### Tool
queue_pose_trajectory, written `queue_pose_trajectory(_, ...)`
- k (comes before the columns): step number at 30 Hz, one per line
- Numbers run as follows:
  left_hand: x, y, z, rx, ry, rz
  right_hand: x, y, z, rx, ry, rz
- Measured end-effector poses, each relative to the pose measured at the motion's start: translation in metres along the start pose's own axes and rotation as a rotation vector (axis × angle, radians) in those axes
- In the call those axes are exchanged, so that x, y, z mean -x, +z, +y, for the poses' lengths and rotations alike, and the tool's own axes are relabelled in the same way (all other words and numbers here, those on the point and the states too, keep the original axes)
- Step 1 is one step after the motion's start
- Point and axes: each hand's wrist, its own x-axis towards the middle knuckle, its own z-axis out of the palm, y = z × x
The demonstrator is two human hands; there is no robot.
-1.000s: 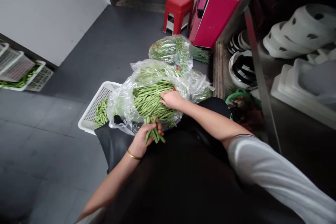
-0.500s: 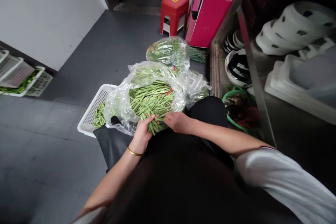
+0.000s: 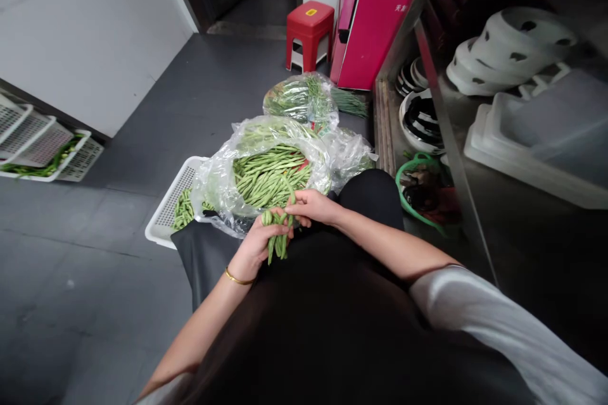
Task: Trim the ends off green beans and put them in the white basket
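My left hand (image 3: 256,245), a gold bangle on its wrist, is closed round a small bunch of green beans (image 3: 278,234) held over my dark apron. My right hand (image 3: 314,206) meets that bunch from the right, its fingers pinched on the tips of the beans. Just beyond both hands lies an open clear plastic bag (image 3: 223,180) heaped with green beans (image 3: 270,174). To the bag's left a white slotted basket (image 3: 171,199) on the floor holds a few more beans.
Two further bags of greens (image 3: 297,95) lie behind the open one. A red stool (image 3: 308,22) and a pink cabinet (image 3: 370,25) stand at the back. Metal shelving with white and black dishes (image 3: 427,117) runs along the right. White baskets (image 3: 42,149) sit at the far left.
My right hand drew back from the heap in the bag to the bunch in my left hand. The left hand kept its hold and lifted the bunch slightly.
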Motion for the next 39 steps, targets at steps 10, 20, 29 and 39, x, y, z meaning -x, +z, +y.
queue_pose_trajectory(10,-0.005,-0.004,0.000,0.119,0.098,0.313,-0.013,0.014,0.019,0.709,0.083,0.142)
queue_pose_trajectory(20,-0.008,-0.008,-0.004,-0.216,0.122,0.292,0.013,0.022,-0.020,0.862,-0.150,-0.163)
queue_pose_trajectory(29,0.000,-0.007,0.006,-0.092,-0.026,0.107,0.010,-0.021,-0.023,0.732,-0.358,-0.026)
queue_pose_trajectory(39,-0.001,-0.026,-0.001,0.087,-0.094,-0.068,-0.001,-0.042,-0.014,0.326,0.101,-0.696)
